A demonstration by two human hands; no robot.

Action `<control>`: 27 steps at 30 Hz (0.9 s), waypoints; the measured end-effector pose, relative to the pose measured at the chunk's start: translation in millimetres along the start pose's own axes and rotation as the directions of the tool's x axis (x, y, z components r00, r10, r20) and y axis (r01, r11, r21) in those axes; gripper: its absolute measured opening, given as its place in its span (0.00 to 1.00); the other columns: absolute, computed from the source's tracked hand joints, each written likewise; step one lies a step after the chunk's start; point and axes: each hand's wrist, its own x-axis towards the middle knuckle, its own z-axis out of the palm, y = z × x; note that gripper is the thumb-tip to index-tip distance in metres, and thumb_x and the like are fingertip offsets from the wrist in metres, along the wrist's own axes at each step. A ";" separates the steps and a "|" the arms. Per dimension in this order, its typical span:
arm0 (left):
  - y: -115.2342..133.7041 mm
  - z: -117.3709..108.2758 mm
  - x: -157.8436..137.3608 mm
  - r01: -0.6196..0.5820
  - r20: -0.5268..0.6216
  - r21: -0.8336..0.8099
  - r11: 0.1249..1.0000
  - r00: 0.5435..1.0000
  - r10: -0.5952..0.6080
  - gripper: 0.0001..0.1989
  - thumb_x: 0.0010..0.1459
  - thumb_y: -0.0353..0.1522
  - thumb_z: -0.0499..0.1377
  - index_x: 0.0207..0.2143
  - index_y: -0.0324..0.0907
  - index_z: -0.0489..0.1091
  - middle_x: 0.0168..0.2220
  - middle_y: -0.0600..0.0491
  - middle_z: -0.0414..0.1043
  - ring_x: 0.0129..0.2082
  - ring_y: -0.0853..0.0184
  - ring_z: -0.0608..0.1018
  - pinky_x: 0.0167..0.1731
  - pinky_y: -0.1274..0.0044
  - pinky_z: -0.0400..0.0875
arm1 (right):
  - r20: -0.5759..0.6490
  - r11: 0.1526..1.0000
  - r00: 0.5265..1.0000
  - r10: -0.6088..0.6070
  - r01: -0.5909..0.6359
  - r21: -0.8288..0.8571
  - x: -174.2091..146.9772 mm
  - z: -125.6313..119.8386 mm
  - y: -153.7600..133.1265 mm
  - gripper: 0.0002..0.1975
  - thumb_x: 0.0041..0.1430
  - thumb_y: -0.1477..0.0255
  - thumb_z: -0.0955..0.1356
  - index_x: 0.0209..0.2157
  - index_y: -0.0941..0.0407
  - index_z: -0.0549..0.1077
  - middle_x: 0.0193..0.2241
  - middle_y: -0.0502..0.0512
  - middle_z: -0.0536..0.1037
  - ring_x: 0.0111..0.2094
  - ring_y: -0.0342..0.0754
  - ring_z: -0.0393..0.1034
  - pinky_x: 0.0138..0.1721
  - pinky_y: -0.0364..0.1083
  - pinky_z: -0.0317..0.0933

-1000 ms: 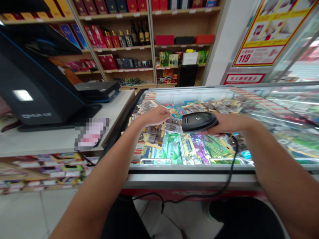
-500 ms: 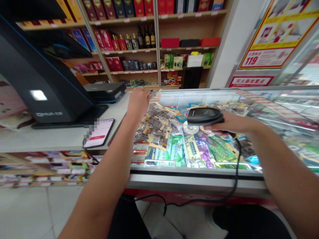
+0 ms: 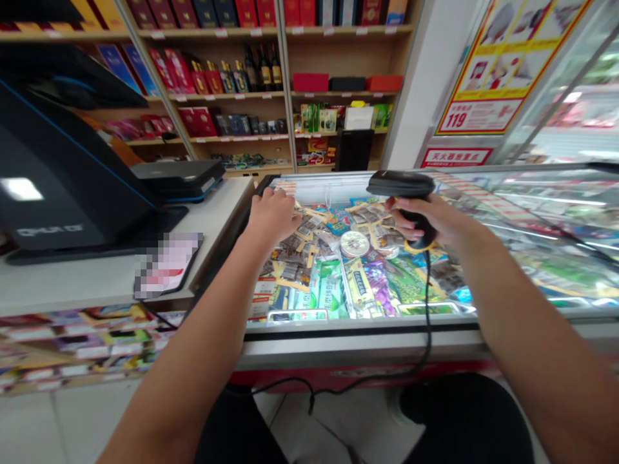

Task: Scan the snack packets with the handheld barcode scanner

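Note:
My right hand (image 3: 425, 216) is wrapped round the grip of a black barcode scanner (image 3: 401, 185), held above the chest freezer (image 3: 358, 338). A black cable (image 3: 428, 303) hangs from the scanner's handle. My left hand (image 3: 275, 216) is over the freezer's left end, fingers bent and a little apart, thumb out to the right. I see nothing in it, though its underside is hidden. Below it lie brown-wrapped ice creams (image 3: 294, 251). Green ice cream packs (image 3: 325, 287), a round tub (image 3: 354, 244) and a yellow pack (image 3: 358, 283) lie nearer the middle.
A counter (image 3: 111, 283) on the left bears a phone (image 3: 169, 264), a dark checkout terminal (image 3: 91, 193) and a flat black device (image 3: 176, 175). Shelves (image 3: 285, 96) of boxes and bottles stand behind. The scanner cable crosses the freezer's front edge.
My left hand has come lower and nearer, its fingers loosening. The scanner has risen and its grip now points down. The view has shifted right.

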 end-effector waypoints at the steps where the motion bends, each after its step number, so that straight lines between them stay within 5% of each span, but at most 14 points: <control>1: 9.1 -1.9 -2.2 -0.030 -0.016 -0.010 0.999 0.999 0.030 0.20 0.65 0.40 0.53 0.50 0.36 0.76 0.53 0.36 0.73 0.57 0.43 0.70 0.51 0.55 0.68 | -0.031 0.996 0.999 -0.033 0.036 0.086 0.9 -1.5 -2.6 0.20 0.54 0.57 0.76 0.39 0.54 0.69 0.17 0.41 0.62 0.15 0.37 0.52 0.16 0.40 0.47; 8: 105.5 8.8 -14.1 -0.342 0.010 -0.322 0.883 0.931 0.364 0.26 0.68 0.43 0.52 0.64 0.43 0.64 0.62 0.42 0.67 0.62 0.50 0.68 0.58 0.61 0.66 | -0.191 0.874 0.966 -0.175 0.241 0.421 4.4 -22.8 -12.2 0.18 0.52 0.57 0.76 0.36 0.51 0.68 0.15 0.38 0.56 0.12 0.35 0.49 0.15 0.38 0.48; 12: 144.0 33.8 -1.2 -0.217 0.132 -0.499 0.839 0.938 0.321 0.42 0.67 0.52 0.51 0.72 0.34 0.47 0.71 0.37 0.54 0.68 0.46 0.61 0.62 0.61 0.62 | -0.221 0.849 0.969 -0.109 0.206 0.486 8.1 -29.0 -1.0 0.18 0.51 0.60 0.76 0.34 0.53 0.67 0.15 0.37 0.55 0.12 0.35 0.47 0.15 0.38 0.48; 19: 149.6 56.1 12.8 -0.258 0.040 -0.479 0.839 0.948 0.314 0.28 0.67 0.42 0.57 0.62 0.36 0.63 0.63 0.42 0.66 0.61 0.53 0.69 0.60 0.66 0.64 | -0.137 0.893 0.989 -0.054 0.109 0.437 11.0 -17.2 2.3 0.18 0.52 0.60 0.75 0.35 0.54 0.67 0.16 0.38 0.57 0.13 0.36 0.48 0.17 0.38 0.48; 24: 135.9 37.4 9.5 -0.353 -0.048 -0.375 0.857 0.931 0.363 0.30 0.57 0.47 0.64 0.54 0.36 0.70 0.55 0.41 0.71 0.58 0.49 0.69 0.58 0.62 0.65 | -0.080 0.935 0.993 -0.083 0.105 0.339 6.1 -14.3 2.1 0.18 0.53 0.58 0.75 0.35 0.53 0.67 0.16 0.39 0.57 0.14 0.36 0.48 0.17 0.38 0.48; 27: 110.7 19.7 6.5 -0.412 -0.065 -0.261 0.873 0.910 0.410 0.29 0.53 0.44 0.66 0.51 0.35 0.71 0.53 0.41 0.73 0.56 0.47 0.69 0.55 0.60 0.66 | 0.001 0.991 1.000 -0.008 0.008 0.136 -1.1 -17.5 0.1 0.20 0.53 0.56 0.76 0.35 0.55 0.69 0.16 0.40 0.60 0.14 0.37 0.50 0.16 0.39 0.47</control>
